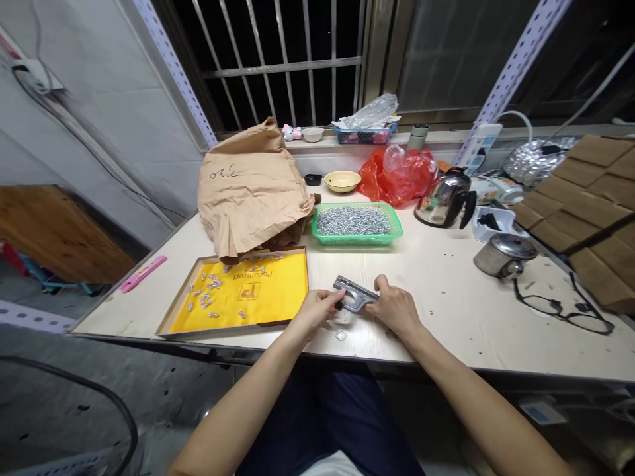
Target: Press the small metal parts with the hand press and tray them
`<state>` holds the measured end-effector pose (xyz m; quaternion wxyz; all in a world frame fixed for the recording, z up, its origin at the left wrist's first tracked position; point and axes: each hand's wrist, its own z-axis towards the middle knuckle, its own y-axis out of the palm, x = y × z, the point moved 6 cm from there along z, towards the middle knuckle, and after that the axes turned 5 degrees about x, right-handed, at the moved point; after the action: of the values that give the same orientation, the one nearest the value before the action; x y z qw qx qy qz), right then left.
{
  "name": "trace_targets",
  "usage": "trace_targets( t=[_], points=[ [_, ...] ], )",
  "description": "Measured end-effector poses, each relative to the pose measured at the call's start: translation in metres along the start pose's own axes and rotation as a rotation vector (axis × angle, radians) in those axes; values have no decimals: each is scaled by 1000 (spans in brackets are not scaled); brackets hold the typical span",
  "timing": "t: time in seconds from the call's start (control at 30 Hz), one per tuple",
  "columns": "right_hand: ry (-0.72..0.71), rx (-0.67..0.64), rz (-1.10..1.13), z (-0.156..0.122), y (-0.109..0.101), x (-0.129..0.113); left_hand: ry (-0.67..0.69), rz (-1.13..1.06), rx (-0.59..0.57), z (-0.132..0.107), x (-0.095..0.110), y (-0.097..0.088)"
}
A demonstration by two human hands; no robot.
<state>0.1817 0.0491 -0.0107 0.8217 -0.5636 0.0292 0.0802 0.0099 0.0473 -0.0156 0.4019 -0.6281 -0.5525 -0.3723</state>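
Note:
A grey gun-shaped piece (355, 295) with a ring-like opening is held just above the table, near its front edge. My left hand (320, 308) pinches its left end between thumb and fingers, where a small dark part shows. The fingers of my right hand (395, 307) are closed round its right end and cover that part. Beyond the hands, a green plastic basket (357, 240) is filled with many small silvery metal pins. To the left lies a shallow tray (171, 320) lined with yellow cloth (278, 297), with several small metal pieces (213, 282) scattered on it.
A large brown paper bag (253, 188) leans behind the tray. A pink-handled tool (143, 274) lies at the left. Rightward stand a kettle (443, 198), a metal cup (501, 256) and glasses (565, 307). A red plastic bag (397, 177) and yellow bowl (342, 180) are behind the basket.

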Motion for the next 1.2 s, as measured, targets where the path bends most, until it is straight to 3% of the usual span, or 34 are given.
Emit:
trace_targets(
  t=[0.1,0.27,0.4,0.53,0.63,0.77,0.87,0.93,1.0,1.1,1.2],
  points=[
    [-63,-6,-23,-4,4,-3,-40,15,-65,-4,3,4],
    [-112,149,-80,-3,-5,2,-67,19,-113,-3,2,9],
    [-110,206,-46,-1,-7,3,29,90,-73,3,0,7],
    [-26,184,-24,1,1,11,175,239,-8,6,7,3],
    [32,154,-34,2,7,19,336,286,72,15,32,4],
    [10,106,-68,2,12,22,576,338,223,46,92,15],
    [-12,73,-82,0,16,21,615,377,319,80,130,24],
    [-7,71,-91,0,18,23,603,423,405,95,143,25],
    [-5,74,-95,0,19,25,587,514,450,99,142,22],
    [-23,64,-93,-1,21,26,614,739,410,89,120,7],
    [-41,52,-78,-2,21,24,588,1029,362,79,89,-32]
  ],
)
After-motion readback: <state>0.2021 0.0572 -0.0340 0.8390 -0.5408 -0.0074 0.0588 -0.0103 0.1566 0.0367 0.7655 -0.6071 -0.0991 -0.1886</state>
